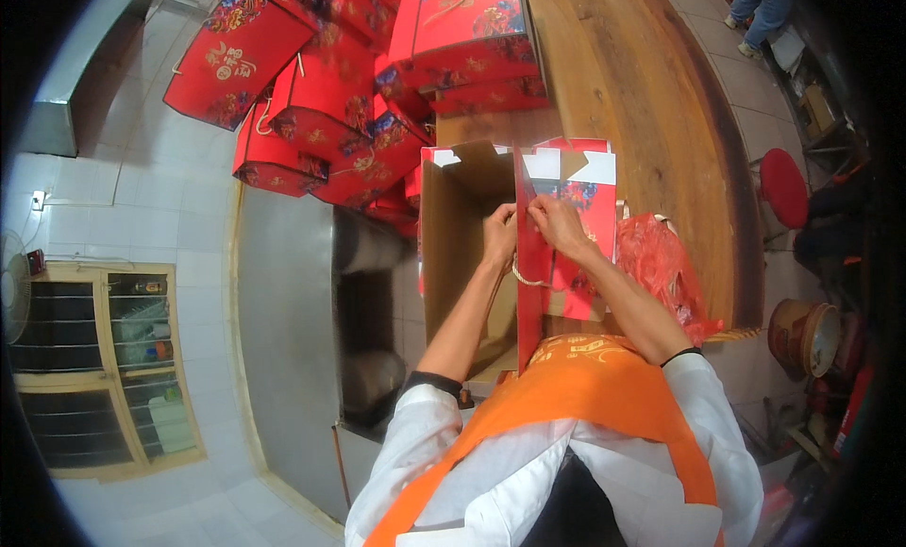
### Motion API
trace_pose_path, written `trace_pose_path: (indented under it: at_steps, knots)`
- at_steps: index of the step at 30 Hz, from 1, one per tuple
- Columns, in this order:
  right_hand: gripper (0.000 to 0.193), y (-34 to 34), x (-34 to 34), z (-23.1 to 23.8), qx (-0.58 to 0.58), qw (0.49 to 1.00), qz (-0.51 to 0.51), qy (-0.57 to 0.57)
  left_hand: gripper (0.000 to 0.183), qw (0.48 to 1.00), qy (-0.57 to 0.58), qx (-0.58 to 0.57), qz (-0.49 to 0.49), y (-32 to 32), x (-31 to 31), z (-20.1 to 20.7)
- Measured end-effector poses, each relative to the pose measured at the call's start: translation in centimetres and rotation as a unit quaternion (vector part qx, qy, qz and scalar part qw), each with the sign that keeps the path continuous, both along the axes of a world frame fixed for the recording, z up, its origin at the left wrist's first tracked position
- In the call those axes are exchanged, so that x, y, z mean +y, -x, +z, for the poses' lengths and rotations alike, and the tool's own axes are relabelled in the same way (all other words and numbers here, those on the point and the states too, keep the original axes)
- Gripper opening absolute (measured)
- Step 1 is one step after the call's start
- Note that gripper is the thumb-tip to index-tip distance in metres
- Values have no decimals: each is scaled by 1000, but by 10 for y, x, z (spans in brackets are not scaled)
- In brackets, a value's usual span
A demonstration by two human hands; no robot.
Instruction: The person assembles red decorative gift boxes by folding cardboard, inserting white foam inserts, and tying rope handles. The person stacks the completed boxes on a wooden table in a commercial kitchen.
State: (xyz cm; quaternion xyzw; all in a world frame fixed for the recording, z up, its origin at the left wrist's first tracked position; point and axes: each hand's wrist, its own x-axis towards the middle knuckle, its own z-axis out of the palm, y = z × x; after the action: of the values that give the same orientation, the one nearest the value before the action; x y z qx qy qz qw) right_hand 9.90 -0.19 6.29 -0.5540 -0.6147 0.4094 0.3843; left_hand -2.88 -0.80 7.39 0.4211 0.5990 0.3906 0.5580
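An open gift box (472, 193) stands upright in front of me, red outside and bare brown cardboard inside. My left hand (499, 235) reaches into it, fingers pinched together against the inner face of its right wall. On the outer side of that same wall, my right hand (559, 225) has its fingertips pinched close to the red surface. What either pinch holds is too small to make out. A cream rope handle (530, 279) loops from the wall below my hands. Just to the right lies a flat red printed panel (596, 228) with white patches along its far edge.
Several finished red gift boxes (321, 99) with rope handles are piled at the far left. Crumpled red plastic bags (661, 264) rest on the wooden table (651, 94) at right. A metal counter (283, 292) stands left; a red stool (783, 188) and a person's legs (763, 14) are beyond.
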Motion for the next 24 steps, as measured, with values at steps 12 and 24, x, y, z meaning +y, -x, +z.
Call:
trace_pose_path:
  at_steps: [12, 24]
  knots:
    - [17, -52, -107, -45, -122, 992, 33, -22, 28, 959, 107, -197, 172, 28, -4, 1]
    - [8, -100, -182, -77, -201, 975, 51, 75, 29, 912, 181, 260, -262, 35, -119, 74]
